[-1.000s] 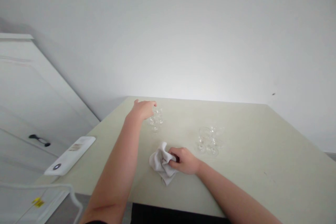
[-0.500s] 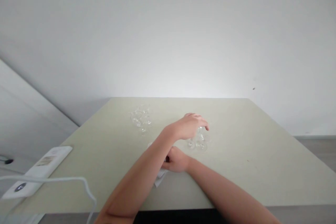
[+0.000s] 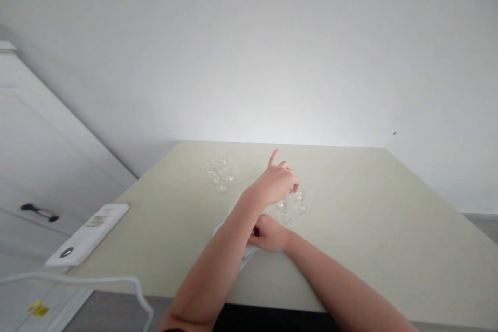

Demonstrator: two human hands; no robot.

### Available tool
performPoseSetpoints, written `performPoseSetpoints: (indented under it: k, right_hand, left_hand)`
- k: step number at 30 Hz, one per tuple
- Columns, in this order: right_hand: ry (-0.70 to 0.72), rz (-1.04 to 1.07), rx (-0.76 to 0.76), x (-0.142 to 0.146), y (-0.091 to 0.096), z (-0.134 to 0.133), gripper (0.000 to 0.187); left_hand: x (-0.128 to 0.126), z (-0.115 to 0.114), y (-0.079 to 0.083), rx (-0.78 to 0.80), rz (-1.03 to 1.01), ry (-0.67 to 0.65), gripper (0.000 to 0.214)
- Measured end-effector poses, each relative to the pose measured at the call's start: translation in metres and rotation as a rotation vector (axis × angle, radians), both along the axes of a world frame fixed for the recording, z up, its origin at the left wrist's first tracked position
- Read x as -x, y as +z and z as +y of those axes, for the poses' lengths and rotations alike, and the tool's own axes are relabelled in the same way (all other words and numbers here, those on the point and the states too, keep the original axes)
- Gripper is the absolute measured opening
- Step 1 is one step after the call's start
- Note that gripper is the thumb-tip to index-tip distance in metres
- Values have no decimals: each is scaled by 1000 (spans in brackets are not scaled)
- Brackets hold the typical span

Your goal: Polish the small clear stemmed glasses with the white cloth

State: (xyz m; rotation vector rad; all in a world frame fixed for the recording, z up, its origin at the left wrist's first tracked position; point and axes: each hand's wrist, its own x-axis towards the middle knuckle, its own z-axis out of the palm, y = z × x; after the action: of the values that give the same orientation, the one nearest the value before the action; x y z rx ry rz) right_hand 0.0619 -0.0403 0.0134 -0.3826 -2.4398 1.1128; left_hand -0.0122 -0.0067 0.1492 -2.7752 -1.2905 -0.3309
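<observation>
My left hand point(image 3: 277, 182) reaches across over my right wrist to small clear stemmed glasses point(image 3: 286, 213) on the right. Its thumb and near fingers are closed at the top of one glass, while one finger sticks up. The hand hides most of that glass. Below the left forearm, my right hand point(image 3: 271, 234) is closed on a white cloth point(image 3: 248, 255), partly covered by the arm. Something dark red shows between its fingers, too small to name. Farther left stands a second group of clear stemmed glasses point(image 3: 220, 168).
The pale table point(image 3: 350, 228) reaches to the wall behind. On its left edge lies a white power strip-like box point(image 3: 89, 233). A white cable point(image 3: 132, 281) loops at the lower left, near a white cabinet with a black handle point(image 3: 39, 212).
My left hand has curled its fingers down at the right-hand glasses, with one finger now raised. The right hand keeps its hold on the cloth. The view has turned slightly left.
</observation>
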Motion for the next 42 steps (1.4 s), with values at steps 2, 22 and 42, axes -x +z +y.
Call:
performPoseSetpoints:
  k: [2, 22, 42]
  right_hand:
    - [20, -25, -42, 0, 4, -3, 22]
    - [141, -101, -215, 6, 12, -21, 23]
    - [40, 11, 153, 4, 3, -18, 10]
  left_hand:
    - [15, -11, 6, -17, -27, 70, 21]
    - [148, -104, 4, -29, 87, 811, 21]
    - [157, -94, 1, -145, -95, 700, 36]
